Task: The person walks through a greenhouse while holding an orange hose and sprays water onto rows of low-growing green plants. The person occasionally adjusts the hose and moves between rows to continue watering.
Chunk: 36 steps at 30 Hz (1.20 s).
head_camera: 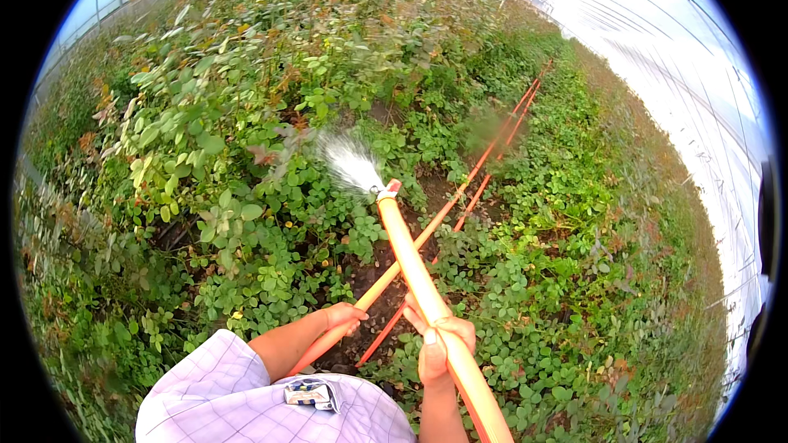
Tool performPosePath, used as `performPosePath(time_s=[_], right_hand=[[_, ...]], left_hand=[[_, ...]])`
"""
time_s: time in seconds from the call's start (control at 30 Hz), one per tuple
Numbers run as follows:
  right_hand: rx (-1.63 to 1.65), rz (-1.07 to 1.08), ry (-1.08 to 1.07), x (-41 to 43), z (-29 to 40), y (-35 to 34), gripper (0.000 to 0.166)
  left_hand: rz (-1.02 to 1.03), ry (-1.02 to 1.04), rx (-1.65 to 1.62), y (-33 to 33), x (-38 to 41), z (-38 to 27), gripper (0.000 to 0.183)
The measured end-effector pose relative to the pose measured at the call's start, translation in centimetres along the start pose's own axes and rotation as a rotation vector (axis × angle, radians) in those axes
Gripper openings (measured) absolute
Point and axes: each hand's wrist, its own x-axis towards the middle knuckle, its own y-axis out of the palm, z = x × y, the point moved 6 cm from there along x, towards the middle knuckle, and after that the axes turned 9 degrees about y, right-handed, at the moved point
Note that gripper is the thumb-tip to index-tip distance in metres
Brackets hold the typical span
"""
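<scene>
My right hand [444,344] is wrapped around a thick orange hose [407,252] that slants up and to the left. At the hose's far end is a small nozzle [386,192] with a red and white part. White water spray [348,160] fans out from it to the upper left, over the leaves. My left hand [345,317] is closed around another stretch of orange hose [383,283], low on the left. This stretch passes behind the spraying hose, so the two cross just ahead of my hands.
Dense leafy bushes [246,215] stand on the left, and more low foliage [554,271] grows on the right. Between them runs a narrow soil path [437,187], with a second orange line [473,203] along it. White greenhouse sheeting [665,74] curves along the right side.
</scene>
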Motion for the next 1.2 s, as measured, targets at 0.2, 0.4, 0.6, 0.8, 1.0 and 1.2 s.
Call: performPosePath(time_s=[0.2,0.4,0.6,0.8,1.0,1.2], right_hand=[[-0.135,0.024,-0.076,-0.2,-0.2,4.9,0.022],[-0.128,0.024,-0.023,-4.3,-3.6,11.2,0.023],[-0.156,-0.005,-0.125,-5.6,-2.8,13.7,0.020],[-0.318,-0.127,-0.200,-5.0,-0.7,16.2,0.024],[-0.372,-0.075,-0.137,-4.8,-1.2,18.8,0.023],[-0.393,0.048,-0.099,-4.4,-1.6,19.6,0.021]], left_hand=[[0.013,0.064,-0.023,-3.8,-4.6,0.5,0.022],[0.040,0.069,-0.009,-7.2,-8.8,1.9,0.020],[0.033,-0.007,-0.059,-13.1,-11.5,6.0,0.018],[-0.007,-0.021,-0.176,-18.8,-13.8,10.8,0.019],[0.006,0.017,-0.256,-19.1,-18.0,13.1,0.020],[0.035,0.062,-0.198,-16.8,-20.5,13.3,0.021]])
